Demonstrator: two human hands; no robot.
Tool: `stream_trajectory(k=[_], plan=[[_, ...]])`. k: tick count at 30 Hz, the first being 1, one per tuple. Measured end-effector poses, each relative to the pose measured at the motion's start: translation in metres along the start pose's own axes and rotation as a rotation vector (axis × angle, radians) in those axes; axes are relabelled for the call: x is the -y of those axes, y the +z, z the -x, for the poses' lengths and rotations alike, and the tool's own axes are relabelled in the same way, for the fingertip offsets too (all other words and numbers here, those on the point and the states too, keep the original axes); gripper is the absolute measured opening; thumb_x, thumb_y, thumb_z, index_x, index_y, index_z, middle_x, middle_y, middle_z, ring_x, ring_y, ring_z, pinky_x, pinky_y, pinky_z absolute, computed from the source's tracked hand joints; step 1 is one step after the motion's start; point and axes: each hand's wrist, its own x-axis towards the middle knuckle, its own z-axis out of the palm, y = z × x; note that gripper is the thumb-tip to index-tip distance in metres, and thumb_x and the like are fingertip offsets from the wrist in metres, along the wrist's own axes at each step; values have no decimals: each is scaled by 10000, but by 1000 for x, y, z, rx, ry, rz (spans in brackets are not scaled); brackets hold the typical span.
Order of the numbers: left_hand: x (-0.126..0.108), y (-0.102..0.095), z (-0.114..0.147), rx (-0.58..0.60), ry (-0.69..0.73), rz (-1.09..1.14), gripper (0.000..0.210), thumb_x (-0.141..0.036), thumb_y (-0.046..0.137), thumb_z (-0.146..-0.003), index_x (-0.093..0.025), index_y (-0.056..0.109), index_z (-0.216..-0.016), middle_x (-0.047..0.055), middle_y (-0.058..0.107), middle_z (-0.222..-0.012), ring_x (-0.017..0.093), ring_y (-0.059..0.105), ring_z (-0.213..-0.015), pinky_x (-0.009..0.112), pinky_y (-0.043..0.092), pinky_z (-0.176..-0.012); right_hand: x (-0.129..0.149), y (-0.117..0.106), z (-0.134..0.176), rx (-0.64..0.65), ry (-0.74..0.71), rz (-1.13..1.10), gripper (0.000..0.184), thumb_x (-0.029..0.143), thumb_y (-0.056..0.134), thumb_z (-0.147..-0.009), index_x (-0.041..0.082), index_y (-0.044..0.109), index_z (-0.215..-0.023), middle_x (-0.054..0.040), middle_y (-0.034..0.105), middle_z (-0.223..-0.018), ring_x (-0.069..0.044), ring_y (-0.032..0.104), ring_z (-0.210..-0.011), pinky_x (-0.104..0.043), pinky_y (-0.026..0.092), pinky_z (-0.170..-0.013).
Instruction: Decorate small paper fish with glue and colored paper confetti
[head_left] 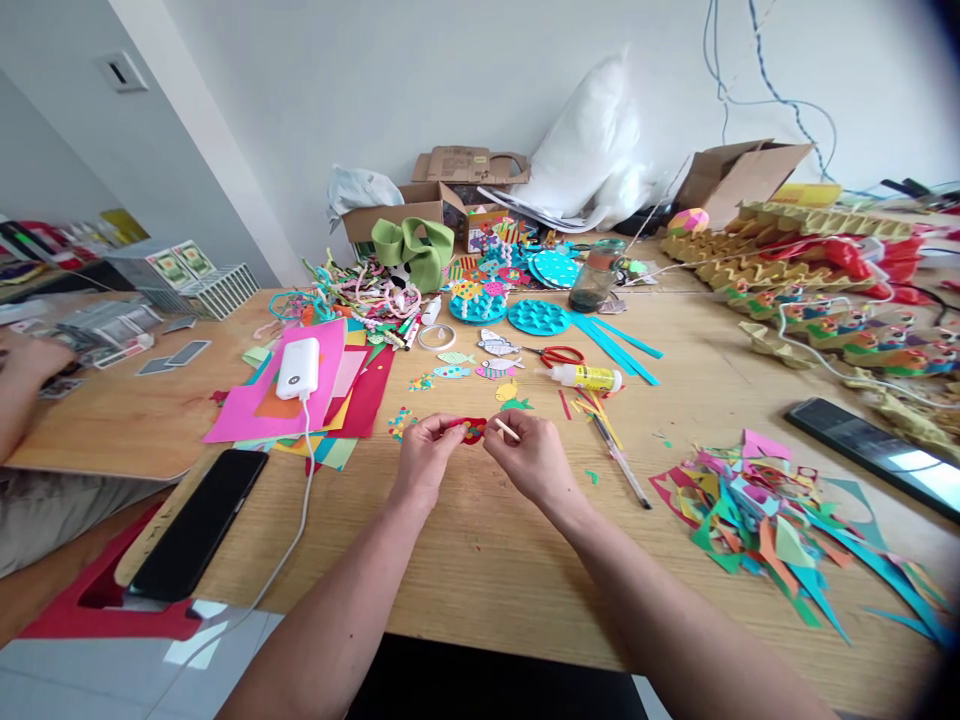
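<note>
Between the fingertips of my left hand (424, 455) is a small red paper fish (473, 431) with coloured dots, held just above the table. My right hand (534, 458) is closed around a thin white stick (508, 430), its fingertips at the fish's right edge; whether they also pinch the fish I cannot tell. Left of the fish lie small coloured paper dots (403, 422). Beyond my hands are several patterned paper fish (453, 371), red-handled scissors (562, 355) and a glue bottle (583, 377). A pen (622, 462) lies to the right.
Coloured paper sheets (367, 395) lie on the left under a white power bank (298, 368), near a black phone (199, 522). Paper scraps (772, 510) and another phone (877, 450) are on the right. Blue discs (538, 317) and a glass jar (592, 280) stand behind. Another person's hand (37, 355) is far left.
</note>
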Motion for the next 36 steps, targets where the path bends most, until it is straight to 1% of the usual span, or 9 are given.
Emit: stream_trajectory(k=[6, 9, 12, 15, 19, 22, 24, 29, 36], plan=[[2, -1, -4, -80, -63, 127, 156, -271, 790, -571, -156, 733, -659, 27, 714, -651, 159, 646, -627, 285, 515, -661, 8, -11, -4, 50, 38, -140, 194, 355, 578, -692, 176, 623, -632, 51, 453, -460, -81, 334, -429, -228, 238, -433], [-4, -5, -9, -143, -69, 234, 185, -261, 807, -543, -150, 709, -653, 36, 717, -670, 165, 660, -648, 299, 528, -675, 5, -16, -10, 87, 81, -211, 253, 418, 594, -701, 171, 630, -653, 36, 480, -486, -89, 356, -447, -232, 243, -437], [-15, -18, -18, -241, -37, 364, 223, -258, 803, -519, -155, 679, -672, 45, 724, -720, 172, 674, -699, 312, 541, -709, -1, -16, -16, 112, 67, -148, 257, 416, 594, -720, 170, 643, -665, 33, 491, -487, -97, 387, -452, -227, 259, -435], [-26, -39, -30, -374, 18, 478, 195, -263, 755, -563, -173, 636, -688, 23, 705, -729, 142, 664, -707, 291, 537, -738, -3, -8, -19, 166, -24, 88, 202, 339, 567, -752, 178, 663, -676, 41, 486, -474, -101, 409, -445, -226, 274, -447], [-38, -65, -39, -492, 63, 563, 120, -227, 682, -640, -191, 634, -744, 1, 693, -768, 112, 650, -723, 267, 531, -776, 10, 14, -22, 273, -243, 488, 147, 168, 548, -773, 199, 692, -779, -2, 639, -596, -139, 545, -558, -253, 370, -595], [-44, -73, -39, -539, 81, 618, 106, -205, 670, -664, -195, 643, -766, 6, 693, -806, 115, 650, -750, 268, 532, -789, 21, 33, -27, 369, -457, 713, 161, 117, 539, -812, 177, 685, -842, -50, 697, -673, -164, 595, -625, -295, 382, -739], [-48, -74, -38, -565, 86, 659, 101, -189, 659, -675, -194, 647, -775, 11, 694, -839, 114, 648, -759, 268, 533, -790, 24, 45, -32, 428, -563, 793, 165, 109, 516, -848, 163, 671, -835, -77, 712, -715, -175, 618, -665, -308, 360, -764], [-51, -69, -36, -604, 29, 734, 86, -144, 646, -674, -177, 643, -754, 21, 689, -847, 107, 634, -739, 274, 534, -787, 13, 59, -42, 516, -649, 774, 207, 87, 492, -881, 178, 676, -851, -63, 725, -760, -178, 646, -752, -304, 323, -759], [-50, -66, -35, -582, 16, 705, 66, -162, 645, -684, -180, 618, -742, 27, 672, -819, 130, 637, -770, 304, 529, -827, 2, 58, -50, 468, -627, 652, 205, 79, 516, -865, 181, 693, -873, -45, 704, -742, -160, 624, -717, -294, 351, -798]])
